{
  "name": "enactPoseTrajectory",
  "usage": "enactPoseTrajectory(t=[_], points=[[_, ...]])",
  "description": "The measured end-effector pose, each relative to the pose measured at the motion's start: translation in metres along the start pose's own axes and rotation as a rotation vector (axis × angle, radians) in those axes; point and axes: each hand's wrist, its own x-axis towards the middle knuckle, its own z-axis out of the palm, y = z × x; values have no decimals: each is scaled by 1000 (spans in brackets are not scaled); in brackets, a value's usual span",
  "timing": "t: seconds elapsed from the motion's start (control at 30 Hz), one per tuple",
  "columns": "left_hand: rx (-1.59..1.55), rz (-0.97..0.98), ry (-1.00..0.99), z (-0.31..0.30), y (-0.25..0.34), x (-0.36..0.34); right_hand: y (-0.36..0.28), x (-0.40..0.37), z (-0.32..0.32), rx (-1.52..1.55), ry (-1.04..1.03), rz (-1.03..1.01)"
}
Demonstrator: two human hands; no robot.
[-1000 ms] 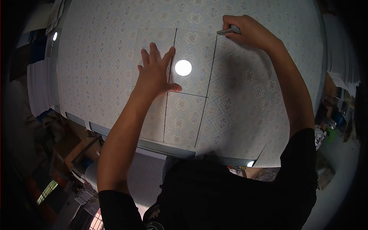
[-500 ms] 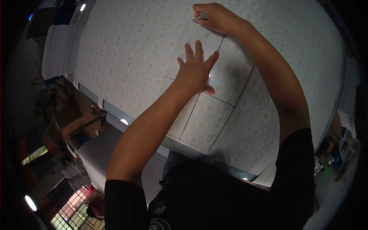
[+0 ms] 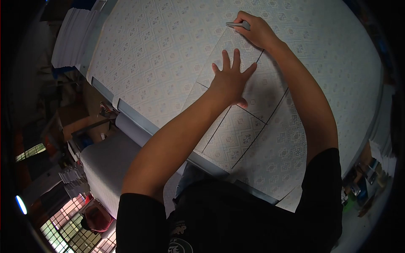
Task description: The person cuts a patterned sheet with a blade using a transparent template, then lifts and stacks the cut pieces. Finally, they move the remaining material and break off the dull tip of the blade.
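My left hand [image 3: 230, 83] lies flat with fingers spread on a clear sheet [image 3: 241, 131] marked with straight black lines. Beneath the sheet is pale fabric [image 3: 141, 69] with a woven geometric pattern, spread across the table. Beyond it, my right hand [image 3: 262, 33] is closed around a slim grey tool [image 3: 244, 25], shaped like a utility knife. The tool's narrow end points left, right at the far corner of the clear sheet. My right fingers partly hide its middle.
A folded white stack [image 3: 74, 38] stands past the table's left edge. A grey roll of material [image 3: 133, 128] lies below the near edge [image 3: 206, 165]. Assorted small items [image 3: 358, 185] sit at the lower right, and a red bag-like object [image 3: 99, 217] is at the lower left.
The view has shifted, so hands and sheet appear farther right and slightly lower. The grey tool has turned from slanting down-left to nearly level. My left hand stays spread on the sheet.
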Motion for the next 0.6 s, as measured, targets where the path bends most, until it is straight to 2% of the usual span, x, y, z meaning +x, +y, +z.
enactPoseTrajectory(t=[0.07,0.13,0.17,0.2,0.23,0.3,0.33,0.43,0.5,0.6], points=[[1,3,7,3,-2,-4,-4,-4,1,38,27,1],[19,31,111,10,-2,-10,-7,-17,-1,67,56,9],[20,42,121,16,-5,-13,-10,-27,-4,117,186,24],[-28,109,225,20,-10,-16,-17,-37,-10,168,315,36],[-82,176,322,27,-13,-22,-24,-55,-17,158,317,41],[-140,139,341,37,-10,-40,-43,-99,-35,106,363,95],[-200,91,339,50,-6,-55,-53,-125,-43,101,343,122],[-208,140,448,70,-9,-107,-96,-227,-32,117,205,180],[-173,141,454,78,-14,-133,-133,-281,-27,111,-115,110],[-92,129,409,81,-25,-151,-180,-343,4,142,-300,63]])
